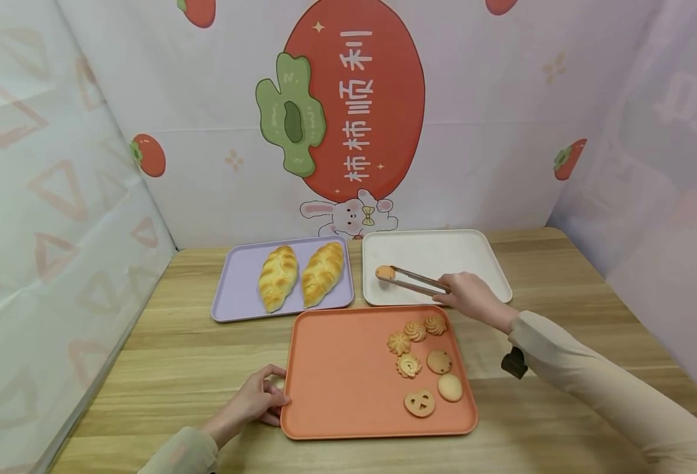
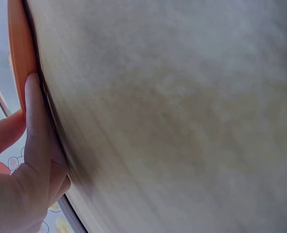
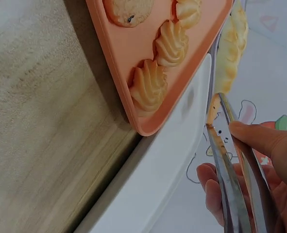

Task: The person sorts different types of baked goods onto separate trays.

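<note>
My right hand (image 1: pixel 472 296) grips metal tongs (image 1: pixel 422 279), whose tips hold a round cookie (image 1: pixel 385 272) over the left part of the white tray (image 1: pixel 449 253). Dark specks show on that cookie in the right wrist view; whether it touches the tray I cannot tell. At the near left, my left hand (image 1: pixel 255 400) pinches the left rim of the orange tray (image 1: pixel 336 375), as the left wrist view also shows. Several cookies lie along the orange tray's right side, among them swirled ones (image 1: pixel 415 330), plain round ones and a heart-shaped one with cut-outs (image 1: pixel 420 403).
Two braided bread loaves (image 1: pixel 278 278) lie on a purple tray (image 1: pixel 235 289) at the back left. The orange tray sits close in front of both back trays on the wooden table (image 1: pixel 176 342). Printed cloth walls (image 1: pixel 218 131) stand behind and at both sides.
</note>
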`<state>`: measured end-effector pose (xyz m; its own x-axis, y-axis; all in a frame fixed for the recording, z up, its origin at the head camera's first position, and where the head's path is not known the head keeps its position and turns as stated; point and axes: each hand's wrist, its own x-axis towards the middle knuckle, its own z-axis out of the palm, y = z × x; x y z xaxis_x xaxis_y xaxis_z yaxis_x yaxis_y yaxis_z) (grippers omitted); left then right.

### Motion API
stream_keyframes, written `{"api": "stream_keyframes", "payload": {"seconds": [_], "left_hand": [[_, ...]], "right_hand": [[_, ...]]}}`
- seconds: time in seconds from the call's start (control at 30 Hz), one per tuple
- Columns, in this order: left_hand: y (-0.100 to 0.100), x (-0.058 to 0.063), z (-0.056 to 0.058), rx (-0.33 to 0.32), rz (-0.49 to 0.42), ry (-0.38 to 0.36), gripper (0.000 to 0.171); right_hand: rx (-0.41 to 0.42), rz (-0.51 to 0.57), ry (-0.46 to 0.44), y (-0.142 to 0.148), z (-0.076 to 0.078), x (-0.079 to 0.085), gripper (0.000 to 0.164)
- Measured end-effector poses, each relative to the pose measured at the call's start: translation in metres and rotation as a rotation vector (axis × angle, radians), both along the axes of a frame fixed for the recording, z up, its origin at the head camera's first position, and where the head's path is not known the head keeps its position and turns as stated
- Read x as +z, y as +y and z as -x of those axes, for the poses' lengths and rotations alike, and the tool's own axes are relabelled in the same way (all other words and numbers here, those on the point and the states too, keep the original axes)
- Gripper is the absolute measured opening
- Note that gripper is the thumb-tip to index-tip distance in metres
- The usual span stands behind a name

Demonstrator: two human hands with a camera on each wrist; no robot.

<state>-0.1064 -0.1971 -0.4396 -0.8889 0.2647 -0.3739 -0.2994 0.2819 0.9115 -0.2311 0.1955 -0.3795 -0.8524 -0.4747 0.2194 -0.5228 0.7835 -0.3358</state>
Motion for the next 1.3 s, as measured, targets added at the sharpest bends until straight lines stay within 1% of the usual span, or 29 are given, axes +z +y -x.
{"api": "stream_keyframes", "payload": {"seconds": [0.17, 0.43, 0.7, 1.03, 1.3], "left_hand": [[0.000, 0.000, 0.000, -0.001, -0.005, -0.005, 0.046], [0.001, -0.001, -0.001, 0.002, -0.001, -0.002, 0.046], [0.001, -0.003, -0.001, 0.002, -0.005, 0.002, 0.046], [0.001, -0.002, 0.000, -0.001, -0.009, 0.003, 0.045], [0.001, -0.003, 0.000, 0.005, 0.001, 0.002, 0.046]], "right_hand": [[0.004, -0.006, 0.013, -0.001, 0.009, -0.002, 0.017], [-0.021, 0.007, 0.006, -0.005, 0.021, -0.009, 0.018], [-0.051, 0.000, -0.005, -0.006, 0.033, -0.016, 0.027], [-0.061, 0.015, -0.047, -0.007, 0.042, -0.023, 0.027], [-0.062, 0.015, -0.044, -0.007, 0.048, -0.031, 0.028]]}}
